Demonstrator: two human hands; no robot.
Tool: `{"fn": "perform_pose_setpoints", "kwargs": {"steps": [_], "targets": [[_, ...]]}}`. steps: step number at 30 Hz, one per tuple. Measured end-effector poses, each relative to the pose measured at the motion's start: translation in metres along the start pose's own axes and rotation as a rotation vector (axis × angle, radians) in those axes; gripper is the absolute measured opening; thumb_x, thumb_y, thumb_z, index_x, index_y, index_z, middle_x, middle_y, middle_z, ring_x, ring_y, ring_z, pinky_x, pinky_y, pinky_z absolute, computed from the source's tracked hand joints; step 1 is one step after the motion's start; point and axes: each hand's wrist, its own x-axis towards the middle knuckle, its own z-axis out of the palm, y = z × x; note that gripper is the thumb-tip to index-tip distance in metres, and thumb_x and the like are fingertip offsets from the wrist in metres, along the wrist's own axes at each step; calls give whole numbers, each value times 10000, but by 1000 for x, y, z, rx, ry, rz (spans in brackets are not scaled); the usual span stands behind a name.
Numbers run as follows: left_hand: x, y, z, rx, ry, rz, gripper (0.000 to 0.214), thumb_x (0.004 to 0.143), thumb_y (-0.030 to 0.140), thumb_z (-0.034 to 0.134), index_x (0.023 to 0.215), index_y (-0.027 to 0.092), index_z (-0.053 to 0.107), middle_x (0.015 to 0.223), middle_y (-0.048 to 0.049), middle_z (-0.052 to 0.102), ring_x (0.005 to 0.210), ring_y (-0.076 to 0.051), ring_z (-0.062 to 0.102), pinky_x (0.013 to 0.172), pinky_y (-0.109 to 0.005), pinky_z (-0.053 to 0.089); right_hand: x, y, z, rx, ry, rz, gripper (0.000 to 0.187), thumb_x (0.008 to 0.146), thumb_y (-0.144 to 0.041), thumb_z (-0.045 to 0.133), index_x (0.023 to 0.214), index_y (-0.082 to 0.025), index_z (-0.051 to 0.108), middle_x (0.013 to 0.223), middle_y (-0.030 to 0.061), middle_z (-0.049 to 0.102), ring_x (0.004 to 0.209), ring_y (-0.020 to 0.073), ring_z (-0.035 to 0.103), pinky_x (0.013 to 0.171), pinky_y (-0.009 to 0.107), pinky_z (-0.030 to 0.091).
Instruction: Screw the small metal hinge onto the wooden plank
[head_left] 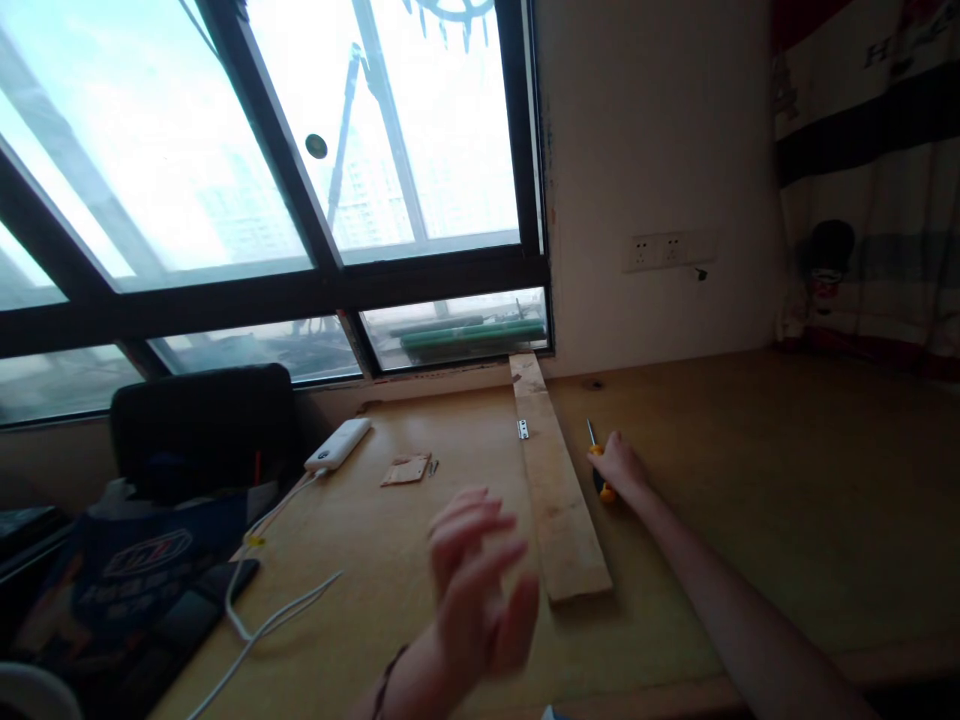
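My right hand [621,462] is at a screwdriver [607,492] with a yellow and black handle, its fingers closed round the handle near the shaft. The metal shaft points away from me, and the tool lies right of a long wooden board [562,500]. In front of me, my left hand [480,585] hovers over the table, slightly blurred, with its fingers apart and nothing in them. A small metal hinge or plate [523,429] rests at the board's left edge. Left of it lie a small thin wooden piece [406,469] and a few screws [433,467].
A white power bank [339,445] with a white cable [259,636] is on the table's left side. Beyond the left edge stand a black chair [202,410] and a dark blue bag [142,580]. A window and a wall with sockets [667,250] close off the back.
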Motion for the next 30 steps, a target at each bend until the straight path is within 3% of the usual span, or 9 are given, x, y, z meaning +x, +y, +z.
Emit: {"fn": "perform_pose_setpoints", "kwargs": {"steps": [5,6,8,10,13,19,24,27,30], "targets": [[12,-72,41,-148,72,-458,203,756,304,595,894,157,569,883,-82,590,831,-165,570,754,-303,462,15,10,5,249,89,14,290,666,-349,556,891,-186,471,777,57,624,761,225,609,603,272,417],[16,-88,49,-202,88,-590,188,746,298,604,831,136,560,785,-78,584,758,-160,580,715,-291,469,17,12,6,369,93,6,239,667,-352,543,837,-198,475,741,29,616,745,212,607,596,264,421],[25,-117,60,-619,174,-1154,190,761,316,579,754,132,529,709,-66,563,680,-142,579,697,-280,476,20,14,6,684,55,-7,204,664,-376,528,764,-210,463,692,-4,602,705,198,608,566,258,434],[32,-139,65,-776,155,-1303,266,802,381,499,738,123,516,699,-83,568,633,-138,578,650,-270,486,20,14,2,1043,-39,-10,226,653,-389,546,768,-217,453,699,-10,611,667,194,618,531,264,450],[31,-158,67,-872,10,-1306,305,789,404,500,749,104,539,717,-101,598,619,-138,586,615,-248,484,16,9,-7,1427,-229,-32,251,636,-338,607,821,-226,480,748,9,641,643,188,632,511,280,478],[20,-163,70,-821,-161,-1133,230,693,305,611,835,124,596,816,-94,654,718,-160,612,638,-239,480,0,-15,-25,1658,-454,-235,418,555,-124,682,946,-231,580,964,32,632,864,165,614,716,288,535],[21,-163,72,-782,-203,-1152,239,683,333,626,798,124,599,808,-100,660,764,-183,621,680,-261,487,-1,-56,-59,1656,-371,-431,468,560,-125,713,960,-303,549,868,-59,597,794,85,593,810,271,497],[21,-161,72,-751,-189,-1167,255,682,331,633,778,98,597,785,-108,661,737,-188,627,675,-271,491,7,-87,-86,1639,-262,-479,350,627,-287,706,930,-284,532,667,-88,536,615,59,562,698,258,517],[22,-159,73,-730,-195,-1156,244,693,327,621,750,90,603,757,-110,663,701,-185,629,645,-265,491,13,-112,-103,1538,34,-528,289,698,-444,620,868,-223,543,472,-108,392,408,48,436,477,200,467]]}}
